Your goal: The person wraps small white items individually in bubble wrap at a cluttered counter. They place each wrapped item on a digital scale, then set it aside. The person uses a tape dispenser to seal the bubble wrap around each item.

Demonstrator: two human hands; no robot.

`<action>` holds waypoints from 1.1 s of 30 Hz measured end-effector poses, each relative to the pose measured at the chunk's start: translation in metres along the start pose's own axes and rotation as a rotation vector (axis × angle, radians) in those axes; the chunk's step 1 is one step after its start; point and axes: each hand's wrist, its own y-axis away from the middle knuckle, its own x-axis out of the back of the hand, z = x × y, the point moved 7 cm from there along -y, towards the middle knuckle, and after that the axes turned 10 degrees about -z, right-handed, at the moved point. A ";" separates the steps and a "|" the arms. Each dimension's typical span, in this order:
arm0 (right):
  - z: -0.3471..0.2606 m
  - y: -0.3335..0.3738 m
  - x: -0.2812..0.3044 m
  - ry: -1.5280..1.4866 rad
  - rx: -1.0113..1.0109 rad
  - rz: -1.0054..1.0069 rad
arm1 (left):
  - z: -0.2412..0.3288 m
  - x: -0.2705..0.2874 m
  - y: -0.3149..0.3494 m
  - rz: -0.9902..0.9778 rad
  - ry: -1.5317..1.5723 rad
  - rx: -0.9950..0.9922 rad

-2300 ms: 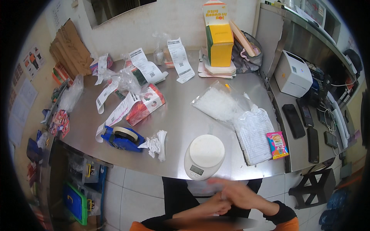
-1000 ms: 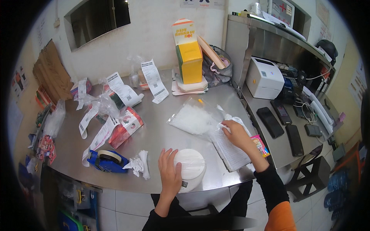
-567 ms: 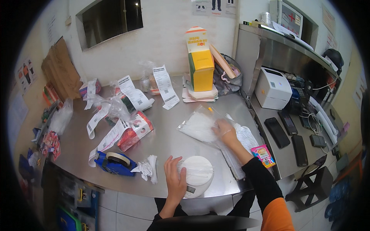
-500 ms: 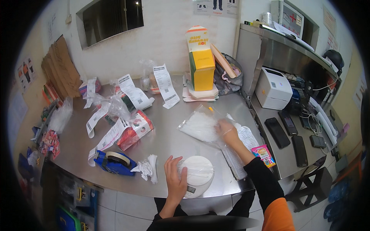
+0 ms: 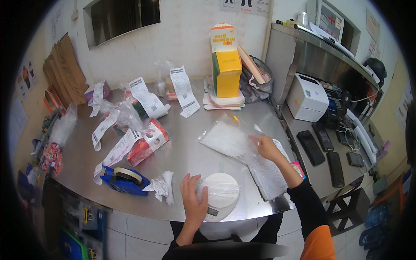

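Observation:
A round white digital scale (image 5: 223,209) stands at the table's front edge, with a thin clear plastic packet (image 5: 221,193) lying across its plate. My left hand (image 5: 193,200) is at the scale's left side, fingers extended and apart, the thumb by the packet's end. Farther right, my right hand (image 5: 266,148) is closed on the right-hand edge of a clear plastic bag (image 5: 225,138) filled with white contents, too fine to make out. Under that edge lies a clipboard-like pad with a written sheet (image 5: 272,182). A pink packet (image 5: 297,170) is partly hidden by my right forearm.
To the left are a blue tape dispenser (image 5: 123,180), crumpled white paper (image 5: 162,186) and bagged red boxes (image 5: 149,141) with receipts. A yellow carton (image 5: 228,73) stands at the back. A label printer (image 5: 307,97) and several handheld devices (image 5: 310,147) occupy the right counter.
My right hand has shifted right with the bag's edge, pulling it out wider. My forearm covers more of the pink packet. The left hand stays beside the scale; the view has tilted slightly.

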 end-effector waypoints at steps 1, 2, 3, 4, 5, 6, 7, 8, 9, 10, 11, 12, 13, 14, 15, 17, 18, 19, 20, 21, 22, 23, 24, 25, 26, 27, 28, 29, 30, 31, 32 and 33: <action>0.006 -0.004 -0.001 0.019 -0.026 0.024 | 0.000 0.000 0.000 0.007 0.013 -0.001; 0.002 -0.009 -0.002 0.116 0.078 0.045 | -0.001 -0.001 0.000 -0.002 0.006 0.005; -0.001 -0.015 -0.004 0.207 0.153 0.062 | -0.001 -0.002 0.000 0.000 0.009 0.007; 0.000 -0.023 -0.009 0.318 0.166 0.035 | -0.001 -0.001 0.000 0.001 0.013 0.010; 0.001 -0.030 -0.013 0.357 0.176 -0.025 | -0.001 -0.001 0.000 0.011 0.001 0.011; 0.006 -0.037 -0.017 0.421 0.116 -0.129 | -0.001 0.000 0.000 0.016 -0.001 0.012; 0.011 -0.038 -0.018 0.484 0.052 -0.234 | -0.001 0.000 0.001 0.020 0.006 0.013; 0.008 -0.033 -0.012 0.396 0.059 -0.233 | -0.002 0.001 0.001 0.028 0.012 0.016; 0.003 -0.022 -0.004 0.305 0.067 -0.232 | -0.002 0.003 0.002 0.036 0.021 0.021; -0.003 -0.011 0.003 0.211 0.063 -0.246 | -0.003 0.004 0.003 0.055 0.041 0.023; -0.007 0.004 0.012 0.211 0.040 -0.257 | -0.003 0.004 0.003 0.051 0.032 0.023; -0.009 0.025 0.022 0.206 0.000 -0.287 | -0.003 0.004 0.003 0.054 0.035 0.021; -0.013 0.044 0.028 0.219 -0.037 -0.318 | -0.004 0.004 0.004 0.051 0.047 0.021; -0.017 0.061 0.033 0.265 -0.065 -0.293 | -0.004 0.003 0.004 0.049 0.044 0.020; -0.021 0.078 0.035 0.328 -0.087 -0.271 | -0.004 0.002 0.004 0.044 0.048 0.019; -0.023 0.095 0.027 0.411 -0.147 -0.240 | -0.004 0.002 0.004 0.040 0.056 0.018; -0.022 0.098 0.016 0.433 -0.188 -0.231 | -0.004 0.002 0.004 0.041 0.061 0.018; -0.022 0.099 0.006 0.444 -0.185 -0.203 | -0.004 0.003 0.004 0.049 0.072 0.018; -0.022 0.096 0.002 0.470 -0.165 -0.093 | -0.004 0.003 0.004 0.049 0.068 0.022; -0.020 0.094 -0.003 0.480 -0.143 -0.052 | -0.004 0.004 0.005 0.058 0.070 0.027; -0.016 0.090 -0.008 0.483 -0.140 -0.041 | -0.005 0.005 0.006 0.068 0.076 0.030; -0.010 0.088 -0.012 0.475 -0.152 -0.026 | -0.005 0.006 0.007 0.076 0.069 0.038; -0.010 0.084 -0.017 0.543 -0.125 -0.002 | -0.005 0.007 0.007 0.083 0.067 0.040; -0.010 0.080 -0.018 0.600 -0.117 0.028 | -0.006 0.008 0.008 0.087 0.071 0.037; -0.009 0.079 -0.019 0.637 -0.119 0.050 | -0.006 0.008 0.008 0.088 0.060 0.032; -0.010 0.078 -0.018 0.644 -0.112 0.075 | -0.006 0.008 0.008 0.088 0.056 0.024; -0.010 0.076 -0.016 0.634 -0.113 0.090 | -0.005 0.007 0.009 0.086 0.058 0.013; -0.010 0.074 -0.014 0.617 -0.133 0.099 | -0.005 0.007 0.009 0.086 0.044 0.009; -0.011 0.071 -0.013 0.643 -0.138 0.090 | -0.005 0.007 0.008 0.084 0.034 0.002; -0.011 0.065 -0.011 0.661 -0.160 0.075 | -0.005 0.006 0.008 0.082 0.027 -0.010; -0.011 0.061 -0.009 0.679 -0.183 0.057 | -0.004 0.006 0.008 0.084 0.020 -0.016; -0.011 0.056 -0.008 0.704 -0.180 0.009 | -0.004 0.006 0.007 0.085 0.017 -0.026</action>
